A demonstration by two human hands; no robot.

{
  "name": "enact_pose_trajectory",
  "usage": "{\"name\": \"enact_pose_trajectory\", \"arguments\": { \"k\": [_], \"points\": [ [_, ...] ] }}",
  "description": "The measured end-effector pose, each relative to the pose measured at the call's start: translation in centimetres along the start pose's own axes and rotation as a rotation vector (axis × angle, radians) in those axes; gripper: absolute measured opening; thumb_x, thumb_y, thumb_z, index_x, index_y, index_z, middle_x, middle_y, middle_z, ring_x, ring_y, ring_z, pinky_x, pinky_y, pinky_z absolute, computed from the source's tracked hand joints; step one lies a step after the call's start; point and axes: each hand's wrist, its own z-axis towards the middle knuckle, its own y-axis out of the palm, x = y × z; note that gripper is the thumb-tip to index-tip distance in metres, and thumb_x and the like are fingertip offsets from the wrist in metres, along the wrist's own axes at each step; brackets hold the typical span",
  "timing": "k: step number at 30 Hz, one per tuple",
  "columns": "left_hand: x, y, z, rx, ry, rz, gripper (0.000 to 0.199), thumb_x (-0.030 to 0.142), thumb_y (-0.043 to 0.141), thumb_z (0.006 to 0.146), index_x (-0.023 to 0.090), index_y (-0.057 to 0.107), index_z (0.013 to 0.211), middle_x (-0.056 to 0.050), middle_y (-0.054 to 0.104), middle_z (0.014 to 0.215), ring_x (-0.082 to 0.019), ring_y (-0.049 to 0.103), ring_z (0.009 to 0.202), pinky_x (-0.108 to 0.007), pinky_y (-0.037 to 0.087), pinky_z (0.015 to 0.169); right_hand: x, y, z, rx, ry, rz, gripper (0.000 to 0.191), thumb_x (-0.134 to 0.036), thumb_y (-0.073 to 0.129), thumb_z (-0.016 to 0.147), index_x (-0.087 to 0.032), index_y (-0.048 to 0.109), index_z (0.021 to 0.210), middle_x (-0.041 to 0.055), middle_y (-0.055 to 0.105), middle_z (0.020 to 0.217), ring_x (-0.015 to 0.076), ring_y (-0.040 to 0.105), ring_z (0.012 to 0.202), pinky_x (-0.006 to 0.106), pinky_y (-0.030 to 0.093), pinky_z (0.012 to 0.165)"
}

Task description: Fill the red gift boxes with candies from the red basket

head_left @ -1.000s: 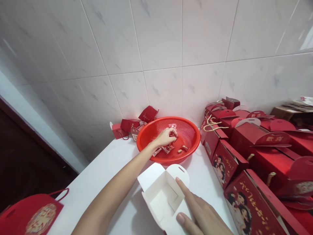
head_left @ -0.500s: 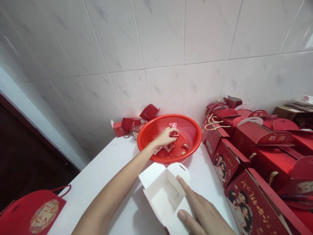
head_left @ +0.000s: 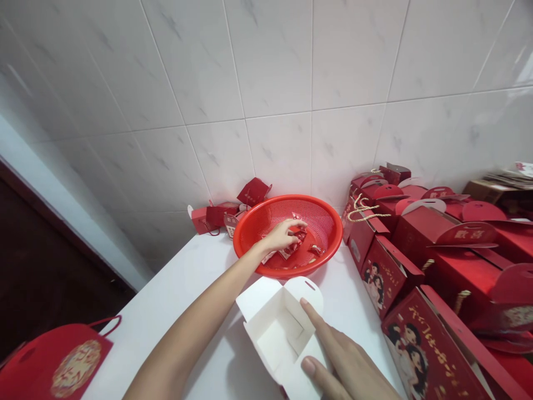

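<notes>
My left hand [head_left: 283,234] reaches into a red plastic basket [head_left: 335,248] with perforated sides. Its fingers and thumb are bent around a small red wrapped candy [head_left: 300,236]; part of the grip is hidden. Several more candies lie on the basket floor, among them one wrapped piece [head_left: 315,249] to the right. In front of the basket is an open paper box [head_left: 277,333], white inside, with its flaps spread and nothing visible within. My right hand [head_left: 343,358] grips this box by its right side, index finger and thumb along the inner flap.
Many red gift boxes [head_left: 452,228] with printed figures and gold cord handles crowd the right side. Small red boxes [head_left: 222,214] stand behind the basket at left. A red bag-like box [head_left: 62,361] sits at lower left. The white table [head_left: 200,266] meets a tiled wall.
My left hand has shifted slightly within the basket, its fingers dipping over the candies and now covering more of the red piece behind them. My right hand and the white box hold still.
</notes>
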Motion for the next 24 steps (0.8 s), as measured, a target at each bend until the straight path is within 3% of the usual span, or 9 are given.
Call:
{"name": "enact_pose_trajectory", "arguments": {
  "k": [4,7,11,16,19,24],
  "points": [
    [0.2,-0.1,0.1,0.049,0.009,-0.018,0.052,0.005,0.056,0.069,0.019,0.069,0.117,-0.009,0.067,0.126,-0.024,0.063,0.114,-0.035,0.053,0.097,-0.1,-0.1,0.0,-0.007,0.005,0.004,0.069,-0.046,0.047,0.100,-0.027,0.020,0.161,0.0097,0.065,0.135,0.0282,0.065,0.116,0.034,0.052,0.096],
    [0.4,-0.1,0.3,0.063,0.006,-0.037,0.054,0.003,0.050,0.067,0.020,0.069,0.114,-0.008,0.065,0.131,-0.023,0.057,0.124,-0.035,0.048,0.103,0.0,-0.1,0.0,-0.021,0.009,0.011,0.069,-0.048,0.044,0.101,-0.026,0.018,0.161,0.0100,0.064,0.135,0.0278,0.064,0.117,0.034,0.051,0.097],
    [0.5,-0.1,0.4,0.076,-0.015,-0.084,0.056,0.001,0.044,0.059,0.018,0.067,0.106,-0.007,0.068,0.122,-0.021,0.060,0.118,-0.031,0.050,0.096,0.0,-0.2,0.0,-0.042,0.004,0.018,0.070,-0.046,0.042,0.101,-0.024,0.015,0.162,0.0120,0.063,0.135,0.0284,0.065,0.116,0.036,0.051,0.097],
    [0.6,0.0,0.5,0.081,-0.072,-0.189,0.040,0.002,0.041,0.054,0.017,0.062,0.085,-0.003,0.070,0.098,-0.013,0.064,0.082,-0.023,0.050,0.074,-0.1,-0.2,0.1,-0.042,0.015,0.011,0.070,-0.048,0.043,0.101,-0.025,0.017,0.162,0.0117,0.062,0.137,0.0291,0.063,0.119,0.037,0.050,0.099],
    [0.7,-0.1,0.7,0.074,-0.145,-0.264,0.035,0.005,0.043,0.055,0.016,0.061,0.083,-0.003,0.068,0.086,-0.012,0.061,0.067,-0.021,0.045,0.060,-0.1,-0.1,0.0,-0.021,0.015,0.007,0.069,-0.046,0.045,0.100,-0.026,0.020,0.161,0.0099,0.063,0.137,0.0280,0.063,0.120,0.034,0.050,0.099],
    [1.3,-0.3,0.7,0.024,-0.236,-0.356,0.018,0.014,0.049,0.068,0.014,0.063,0.080,-0.007,0.068,0.083,-0.014,0.062,0.066,-0.021,0.042,0.052,0.0,0.0,0.0,-0.002,-0.016,0.023,0.068,-0.045,0.047,0.100,-0.026,0.022,0.161,0.0097,0.066,0.133,0.0274,0.066,0.114,0.033,0.052,0.095]
  ]
}}
